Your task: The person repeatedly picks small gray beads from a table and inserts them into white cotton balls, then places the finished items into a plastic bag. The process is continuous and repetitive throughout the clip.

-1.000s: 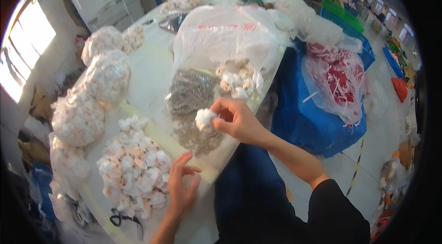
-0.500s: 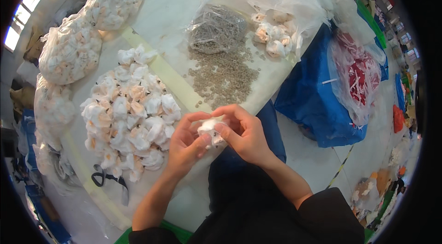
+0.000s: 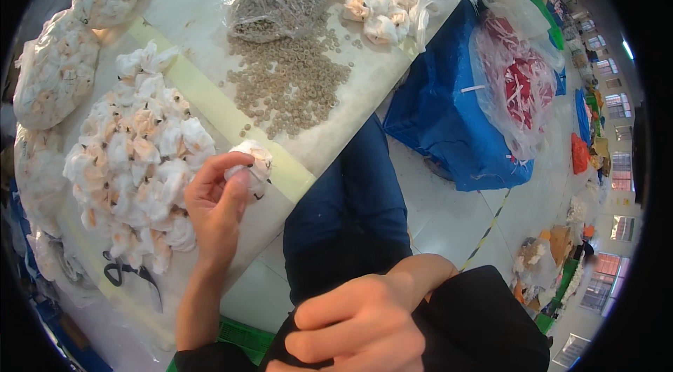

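My left hand [image 3: 217,211] pinches a small white plush piece [image 3: 254,165] with dark marks on it between thumb and forefinger, over the table's near edge. Just left of that hand lies a big heap of similar white and peach plush pieces [image 3: 140,161]. My right hand [image 3: 357,326] is low and close to my body, its fingers curled in. Whatever it holds, if anything, is hidden. Beyond the left hand, many small grey-brown rings [image 3: 287,84] are spread in front of a clear plastic bag of the same rings [image 3: 277,4].
Black-handled scissors [image 3: 130,277] lie by the heap. Filled clear bags [image 3: 56,67] line the table's left side. More plush pieces [image 3: 382,14] rest by plastic sheeting at the far right. A blue bag [image 3: 456,105] with red-and-white contents stands right of the table.
My hands, both at the plush piece before, have parted. The left keeps it and has moved left; the right has dropped back toward my body. The view has shifted rightward.
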The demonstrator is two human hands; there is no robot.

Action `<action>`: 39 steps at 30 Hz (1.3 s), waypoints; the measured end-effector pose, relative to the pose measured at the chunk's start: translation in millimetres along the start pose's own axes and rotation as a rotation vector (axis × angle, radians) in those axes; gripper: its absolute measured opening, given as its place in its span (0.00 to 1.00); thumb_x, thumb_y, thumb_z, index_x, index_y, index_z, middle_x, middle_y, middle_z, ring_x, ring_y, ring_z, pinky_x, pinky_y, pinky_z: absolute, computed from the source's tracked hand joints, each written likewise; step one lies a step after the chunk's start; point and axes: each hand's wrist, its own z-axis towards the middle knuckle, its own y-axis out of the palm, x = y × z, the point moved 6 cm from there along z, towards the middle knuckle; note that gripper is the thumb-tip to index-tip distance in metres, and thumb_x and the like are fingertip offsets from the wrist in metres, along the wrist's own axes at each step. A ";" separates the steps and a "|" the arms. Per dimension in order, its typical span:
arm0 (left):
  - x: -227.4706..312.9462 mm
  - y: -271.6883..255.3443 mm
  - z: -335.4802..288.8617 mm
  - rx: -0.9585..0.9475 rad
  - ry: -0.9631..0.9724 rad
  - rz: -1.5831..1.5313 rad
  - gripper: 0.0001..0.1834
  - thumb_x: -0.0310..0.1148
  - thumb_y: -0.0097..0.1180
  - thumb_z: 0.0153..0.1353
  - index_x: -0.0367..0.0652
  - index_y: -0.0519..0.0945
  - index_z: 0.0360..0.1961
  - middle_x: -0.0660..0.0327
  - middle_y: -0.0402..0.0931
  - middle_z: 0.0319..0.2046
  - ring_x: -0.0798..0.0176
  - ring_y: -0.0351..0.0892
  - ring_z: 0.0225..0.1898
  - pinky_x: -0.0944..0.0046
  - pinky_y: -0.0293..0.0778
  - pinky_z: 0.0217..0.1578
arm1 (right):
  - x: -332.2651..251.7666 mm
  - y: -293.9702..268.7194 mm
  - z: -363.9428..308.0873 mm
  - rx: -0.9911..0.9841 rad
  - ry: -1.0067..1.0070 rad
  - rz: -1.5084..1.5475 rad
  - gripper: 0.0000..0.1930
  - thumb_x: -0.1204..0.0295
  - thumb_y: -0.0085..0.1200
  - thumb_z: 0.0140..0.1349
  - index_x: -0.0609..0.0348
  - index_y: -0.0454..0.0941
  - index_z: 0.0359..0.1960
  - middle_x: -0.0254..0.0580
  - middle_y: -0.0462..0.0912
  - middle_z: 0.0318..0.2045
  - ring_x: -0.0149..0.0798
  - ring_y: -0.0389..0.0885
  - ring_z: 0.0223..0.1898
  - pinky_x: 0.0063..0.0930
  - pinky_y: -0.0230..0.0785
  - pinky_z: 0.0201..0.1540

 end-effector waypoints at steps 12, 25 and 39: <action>-0.6 9.5 0.3 0.051 0.039 -0.129 0.15 0.24 0.58 0.70 0.36 0.80 0.56 0.59 0.81 0.41 0.72 0.81 0.31 0.72 0.76 0.32 | 4.0 -11.5 3.4 0.133 -0.229 -0.008 0.23 0.83 0.53 0.61 0.40 0.89 0.51 0.44 0.83 0.33 0.30 0.69 0.17 0.24 0.62 0.20; 1.6 20.0 -5.0 -0.087 0.220 -0.072 0.14 0.16 0.57 0.67 0.34 0.79 0.53 0.58 0.80 0.50 0.65 0.80 0.50 0.66 0.75 0.53 | 80.2 -5.4 -43.0 -0.176 0.372 -0.407 0.11 0.78 0.64 0.62 0.63 0.80 0.45 0.43 0.82 0.33 0.45 0.83 0.30 0.35 0.77 0.31; 21.1 23.9 -9.7 -0.081 0.415 0.536 0.20 0.17 0.61 0.56 0.34 0.82 0.52 0.56 0.82 0.43 0.65 0.77 0.44 0.66 0.73 0.50 | 121.3 -13.1 -63.6 -0.226 0.518 -0.616 0.07 0.74 0.64 0.64 0.60 0.77 0.36 0.43 0.78 0.32 0.46 0.82 0.31 0.37 0.74 0.31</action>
